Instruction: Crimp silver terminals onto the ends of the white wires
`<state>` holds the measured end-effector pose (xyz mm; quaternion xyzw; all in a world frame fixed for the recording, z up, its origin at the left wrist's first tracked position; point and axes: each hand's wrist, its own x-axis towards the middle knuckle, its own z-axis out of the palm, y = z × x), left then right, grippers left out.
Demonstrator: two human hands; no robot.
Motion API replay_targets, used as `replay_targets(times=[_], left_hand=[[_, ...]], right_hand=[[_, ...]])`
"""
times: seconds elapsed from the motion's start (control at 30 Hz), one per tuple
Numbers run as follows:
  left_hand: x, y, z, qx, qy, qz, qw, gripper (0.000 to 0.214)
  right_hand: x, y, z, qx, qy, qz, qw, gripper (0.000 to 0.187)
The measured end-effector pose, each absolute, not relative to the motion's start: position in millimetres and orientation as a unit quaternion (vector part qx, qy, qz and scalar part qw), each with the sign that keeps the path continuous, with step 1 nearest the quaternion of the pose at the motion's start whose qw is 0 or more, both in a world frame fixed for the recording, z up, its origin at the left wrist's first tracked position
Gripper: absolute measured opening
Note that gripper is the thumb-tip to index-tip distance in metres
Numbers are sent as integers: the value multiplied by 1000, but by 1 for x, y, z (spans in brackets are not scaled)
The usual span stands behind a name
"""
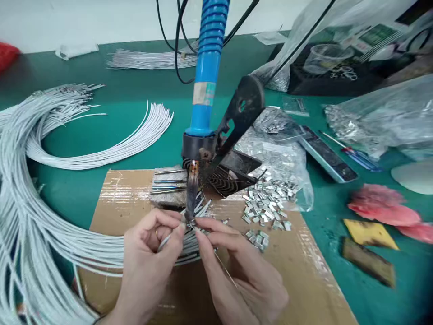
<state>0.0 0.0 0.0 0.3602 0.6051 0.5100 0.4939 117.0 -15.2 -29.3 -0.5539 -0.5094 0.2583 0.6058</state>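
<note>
Cardboard [291, 271] on seemingly matted green table [131, 90]

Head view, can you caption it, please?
Left hand and right hand beneath a blue soldering iron, near white cables.

L hand [152, 253], R hand [237, 264] nr iron tip [191, 201], wht cables [81, 241]

The soldering iron [204, 108] blocks the way straight ahead of your left hand [152, 253] and right hand [238, 266]. White cables [84, 241] crowd your left hand's outer side; rightward of your right hand, bare cardboard [307, 280] leaves room.
</note>
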Motion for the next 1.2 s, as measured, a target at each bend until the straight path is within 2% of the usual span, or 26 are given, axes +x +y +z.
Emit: replay_targets(times=[0.5, 1.2], left_hand=[[3, 4, 3, 330, 613, 502, 513, 15], [3, 3, 3, 364, 621, 505, 476, 13]], right_hand=[[121, -17, -35, -520, -540, 262, 608, 22], [118, -14, -29, -525, -540, 228, 617, 21]])
